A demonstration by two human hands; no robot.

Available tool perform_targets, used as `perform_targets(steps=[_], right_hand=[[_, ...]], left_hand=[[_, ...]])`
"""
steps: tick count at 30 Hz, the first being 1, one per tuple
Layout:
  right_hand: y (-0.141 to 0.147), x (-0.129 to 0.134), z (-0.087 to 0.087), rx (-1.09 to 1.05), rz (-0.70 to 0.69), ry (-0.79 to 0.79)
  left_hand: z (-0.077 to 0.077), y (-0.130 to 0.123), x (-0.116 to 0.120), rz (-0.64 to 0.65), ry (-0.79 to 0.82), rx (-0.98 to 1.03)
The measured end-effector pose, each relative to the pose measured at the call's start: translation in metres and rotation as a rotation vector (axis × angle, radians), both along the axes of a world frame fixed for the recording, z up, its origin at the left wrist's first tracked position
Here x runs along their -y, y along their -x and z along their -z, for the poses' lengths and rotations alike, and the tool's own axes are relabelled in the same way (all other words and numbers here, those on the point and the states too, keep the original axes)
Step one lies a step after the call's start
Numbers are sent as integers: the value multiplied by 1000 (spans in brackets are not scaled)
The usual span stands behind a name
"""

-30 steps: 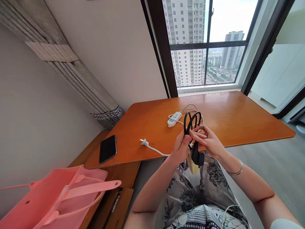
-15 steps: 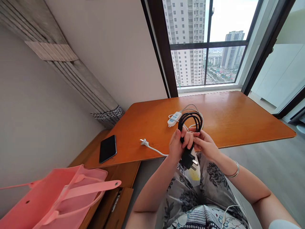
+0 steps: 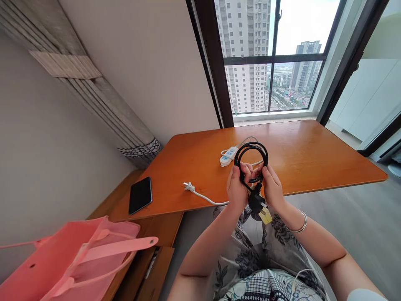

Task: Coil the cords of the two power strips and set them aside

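Head camera: Two bare hands hold a black cord [image 3: 251, 144] wound into a round, glossy coil, raised at the near edge of an orange-brown wooden table [image 3: 319, 161]. The left hand [image 3: 237, 189] grasps the coil's left side, fingers curled through the loop; the right hand [image 3: 273, 188] grips the opposite side, thumb laid along the strands. Several turns lie close together, some bunched tightly and others slightly apart — a neat ring with an open middle. Beneath it hangs a chunky black plug [image 3: 256, 202], tilted down and to the right, its metal prongs showing. Just below the prongs is a pale yellow tag [image 3: 265, 215], partly hidden by the plug; whether it is fastened to the cord cannot be told.

Beyond the hands, a white power strip [image 3: 228, 156] with blue-marked sockets lies on the table, its thin white cable [image 3: 251, 137] looping behind the black coil. To the left rests a white plug [image 3: 189, 187], its lead running right until the left arm hides it. Farther left — near the table's corner — a dark phone [image 3: 140, 195] lies flat, with a pink bag [image 3: 75, 246] close by.
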State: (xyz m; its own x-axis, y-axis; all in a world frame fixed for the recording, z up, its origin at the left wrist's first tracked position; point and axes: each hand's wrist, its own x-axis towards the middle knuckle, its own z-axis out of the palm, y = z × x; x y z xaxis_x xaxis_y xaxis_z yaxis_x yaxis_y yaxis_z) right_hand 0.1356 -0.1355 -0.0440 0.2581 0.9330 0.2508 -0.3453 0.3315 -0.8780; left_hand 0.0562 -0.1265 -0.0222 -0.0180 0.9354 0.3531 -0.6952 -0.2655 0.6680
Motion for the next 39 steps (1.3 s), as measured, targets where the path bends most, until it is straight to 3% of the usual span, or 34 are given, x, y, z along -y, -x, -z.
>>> perform_targets(steps=[10,19,26,33,39], right_hand=[[0,-6,-2,-66,35,107],[6,2,-6,4,21,75],[1,3,3,144,-14,-2],[5,-8,23,-8,-157,54],[7,-11,20,-83,-176,135]], left_hand=[[-9,2,5,220,123,7],[-26,4,5,194,207,-3],[-32,11,1,210,225,6],[-34,5,1,161,145,-11],[-26,-5,2,108,-3,-87]])
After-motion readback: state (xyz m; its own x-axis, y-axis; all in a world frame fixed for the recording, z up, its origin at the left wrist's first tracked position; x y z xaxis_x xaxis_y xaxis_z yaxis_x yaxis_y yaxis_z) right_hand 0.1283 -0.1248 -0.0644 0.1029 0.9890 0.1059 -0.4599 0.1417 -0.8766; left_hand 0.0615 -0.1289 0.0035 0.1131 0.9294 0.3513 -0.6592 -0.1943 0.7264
